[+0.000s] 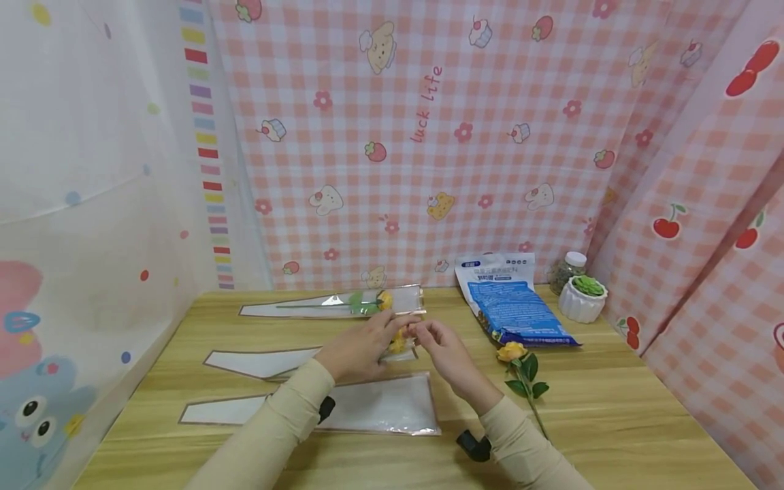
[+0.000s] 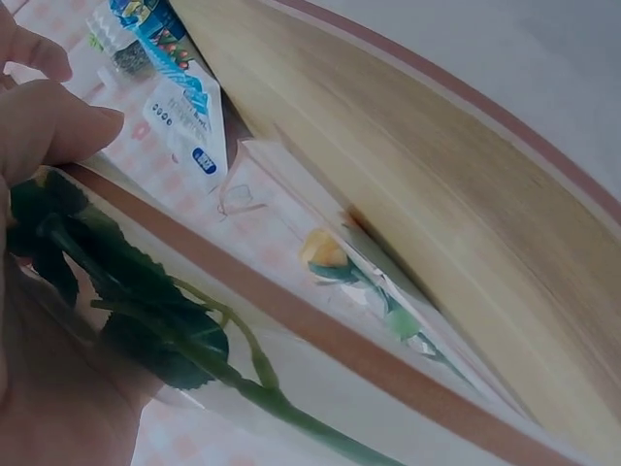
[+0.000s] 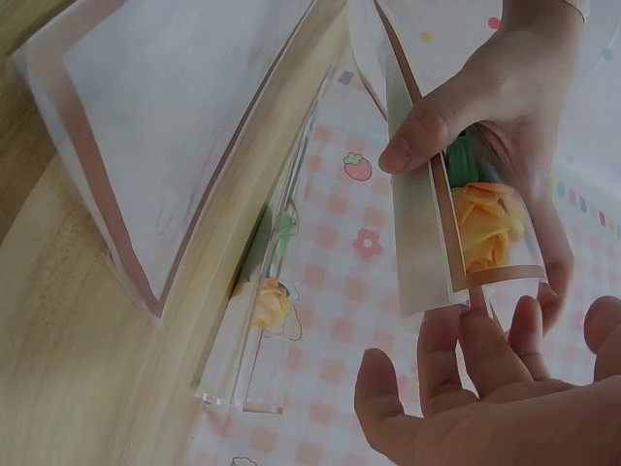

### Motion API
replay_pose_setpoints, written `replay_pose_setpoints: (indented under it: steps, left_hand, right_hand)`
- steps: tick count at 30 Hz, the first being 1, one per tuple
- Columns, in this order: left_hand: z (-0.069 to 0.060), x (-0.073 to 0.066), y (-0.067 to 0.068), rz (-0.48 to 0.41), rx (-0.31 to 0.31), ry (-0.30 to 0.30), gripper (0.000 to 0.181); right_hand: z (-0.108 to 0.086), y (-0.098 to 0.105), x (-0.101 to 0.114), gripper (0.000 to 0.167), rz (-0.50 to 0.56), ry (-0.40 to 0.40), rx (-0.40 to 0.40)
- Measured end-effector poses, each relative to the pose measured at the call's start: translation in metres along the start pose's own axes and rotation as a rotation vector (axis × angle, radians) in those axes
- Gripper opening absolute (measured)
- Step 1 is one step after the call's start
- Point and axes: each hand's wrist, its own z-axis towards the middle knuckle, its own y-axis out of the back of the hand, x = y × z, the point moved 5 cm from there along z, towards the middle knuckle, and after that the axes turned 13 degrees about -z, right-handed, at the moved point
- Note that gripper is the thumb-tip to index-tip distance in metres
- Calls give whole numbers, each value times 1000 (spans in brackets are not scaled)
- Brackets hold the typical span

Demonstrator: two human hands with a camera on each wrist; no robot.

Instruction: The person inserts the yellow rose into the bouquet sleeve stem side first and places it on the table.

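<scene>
My left hand (image 1: 361,346) grips a clear flower sleeve (image 3: 419,248) with a brown border, its thumb on the front and its other fingers behind. A yellow rose (image 3: 487,228) is inside the sleeve, head near the wide end; its green stem (image 2: 310,423) shows in the left wrist view. My right hand (image 1: 452,364) is at that wide end, fingers loosely bent, a couple of fingertips touching the sleeve's edge. Behind lies another sleeve (image 1: 404,299) holding a yellow rose (image 1: 384,301). Nearer to me, a flat sleeve (image 1: 386,407) rests on the table.
A loose yellow rose (image 1: 512,352) lies right of my right hand. Farther back are a blue and white packet (image 1: 514,306), a lidded jar (image 1: 560,275) and a succulent in a white pot (image 1: 582,307). A checked cloth (image 1: 416,170) hangs behind the wooden table (image 1: 631,422).
</scene>
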Motion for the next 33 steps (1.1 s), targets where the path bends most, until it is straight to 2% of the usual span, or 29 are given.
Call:
replay_pose_setpoints:
  steps: [7, 15, 21, 27, 30, 33]
  left_hand:
    - [1, -1, 0, 26, 3, -4, 100]
    - [3, -1, 0, 27, -25, -48, 102]
    - [4, -5, 0, 82, -52, -97, 97]
    - [5, -7, -1, 96, -60, -111, 97]
    - [5, -8, 0, 88, -61, -107, 99]
    - [3, -5, 1, 50, -59, -83, 103]
  right_hand:
    - [2, -4, 0, 31, -19, 14, 71]
    - [3, -10, -2, 18, -78, 52, 120]
    - [4, -14, -3, 20, -95, 51, 158]
    - [6, -17, -4, 22, -102, 63, 204]
    - [7, -18, -6, 26, -68, 44, 198]
    - [9, -16, -8, 25, -31, 18, 152]
